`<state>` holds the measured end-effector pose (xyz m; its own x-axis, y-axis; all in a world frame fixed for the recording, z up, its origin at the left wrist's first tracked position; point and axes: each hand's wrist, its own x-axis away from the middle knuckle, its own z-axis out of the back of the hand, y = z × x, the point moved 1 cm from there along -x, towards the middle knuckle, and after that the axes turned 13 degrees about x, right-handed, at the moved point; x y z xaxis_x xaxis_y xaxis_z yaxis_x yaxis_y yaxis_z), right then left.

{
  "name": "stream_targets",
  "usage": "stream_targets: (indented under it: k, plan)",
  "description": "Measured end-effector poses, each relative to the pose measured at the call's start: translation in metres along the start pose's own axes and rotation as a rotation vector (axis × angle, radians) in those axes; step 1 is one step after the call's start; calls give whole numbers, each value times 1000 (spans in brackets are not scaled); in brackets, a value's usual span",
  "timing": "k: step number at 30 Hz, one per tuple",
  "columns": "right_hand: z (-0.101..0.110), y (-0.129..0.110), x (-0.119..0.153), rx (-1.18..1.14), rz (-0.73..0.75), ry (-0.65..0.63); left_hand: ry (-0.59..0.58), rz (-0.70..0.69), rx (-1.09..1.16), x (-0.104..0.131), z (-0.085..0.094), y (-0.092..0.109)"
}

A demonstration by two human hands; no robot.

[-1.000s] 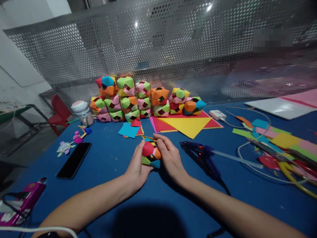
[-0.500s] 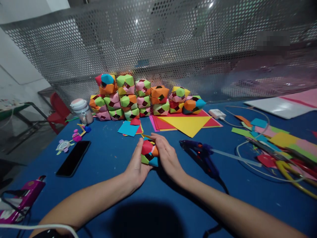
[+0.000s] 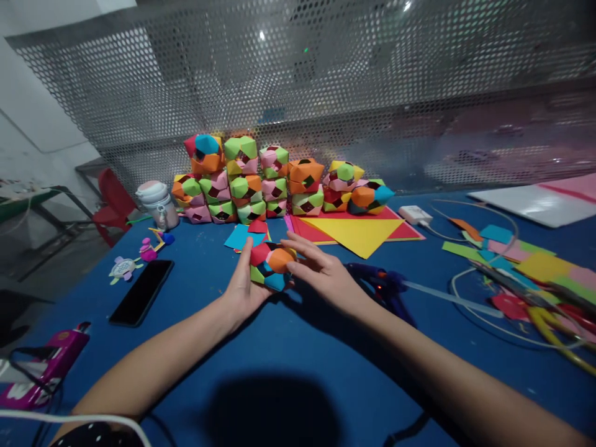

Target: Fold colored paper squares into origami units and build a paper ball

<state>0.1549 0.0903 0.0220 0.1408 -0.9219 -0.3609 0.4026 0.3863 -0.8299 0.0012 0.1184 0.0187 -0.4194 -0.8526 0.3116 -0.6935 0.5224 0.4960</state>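
Observation:
A folded-paper ball in red, orange, pink, green and blue is held just above the blue table. My left hand cups it from the left and below, thumb up along its red side. At its right side is my right hand, its fingers over the orange part and its thumb against it. The far side of the ball is hidden. Right of my right hand lies a dark blue glue gun with a glue stick in its back.
Stacked paper balls line the back by a perforated metal screen. Coloured sheets and small squares lie before them. At left are a phone and a cup; paper strips and a cable lie right.
The ball and my left hand have moved slightly left and up. My right hand has loosened from its flat press, its fingers now more spread, so more of the ball shows.

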Motion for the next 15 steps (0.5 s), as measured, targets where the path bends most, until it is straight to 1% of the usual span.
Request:
stream_targets:
  k: [2, 5, 11, 15]
  plan:
    - [1, -1, 0, 37, 22, -14, -29, 0, -4, 0, 0, 2]
    - [1, -2, 0, 70, 40, 7, -71, -2, -15, 0, 0, 1]
    - [-2, -3, 1, 107, 47, 20, -16, -15, -36, 0, 2, 0]
    - [-4, 0, 2, 89, 45, 64, -43, -21, -39, -1, 2, 0]
